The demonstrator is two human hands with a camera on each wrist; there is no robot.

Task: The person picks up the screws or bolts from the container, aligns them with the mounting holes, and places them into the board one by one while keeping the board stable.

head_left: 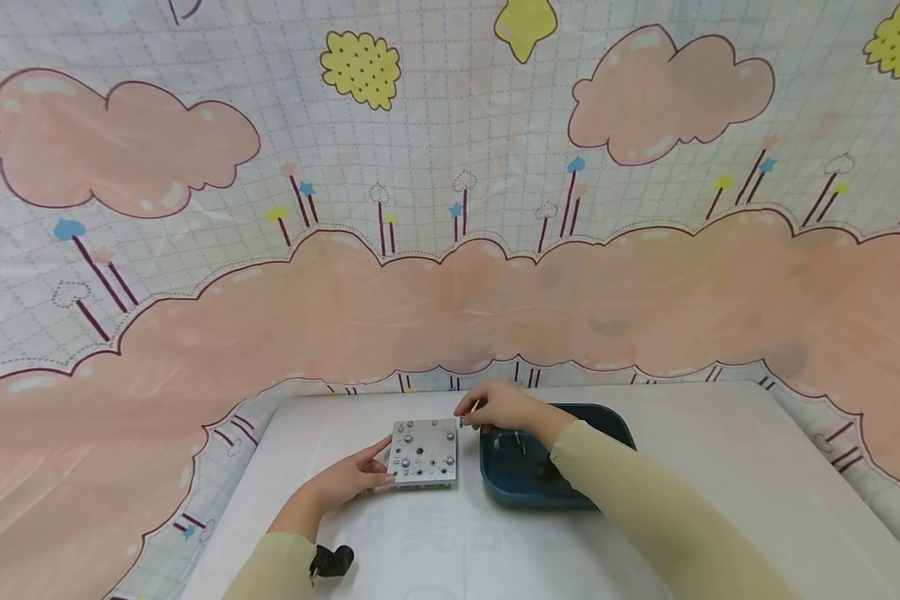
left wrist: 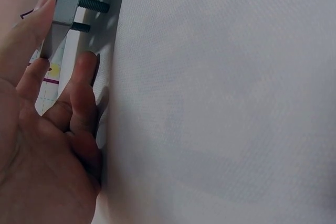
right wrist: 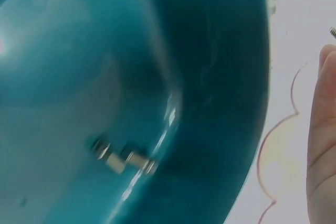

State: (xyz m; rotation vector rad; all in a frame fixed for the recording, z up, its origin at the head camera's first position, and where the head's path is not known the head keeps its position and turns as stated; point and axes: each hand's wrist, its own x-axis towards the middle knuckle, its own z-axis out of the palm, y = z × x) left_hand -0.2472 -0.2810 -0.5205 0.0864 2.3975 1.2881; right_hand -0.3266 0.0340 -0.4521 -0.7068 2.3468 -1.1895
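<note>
A square silver metal plate with several bolts and holes lies in front of me. My left hand grips its left edge, the thumb on one side and a finger on the other. In the left wrist view threaded bolt ends stick out beneath the plate. Near the plate's far right corner, my right hand pinches a small bolt. Only its threaded tip shows at the right border of the right wrist view. Whether that bolt touches the plate, I cannot tell.
A dark blue plastic tray stands right of the plate, under the right forearm. Small metal fasteners lie inside it. White cloth covers the table, and a patterned curtain hangs behind. A black strap-on device sits at the left wrist.
</note>
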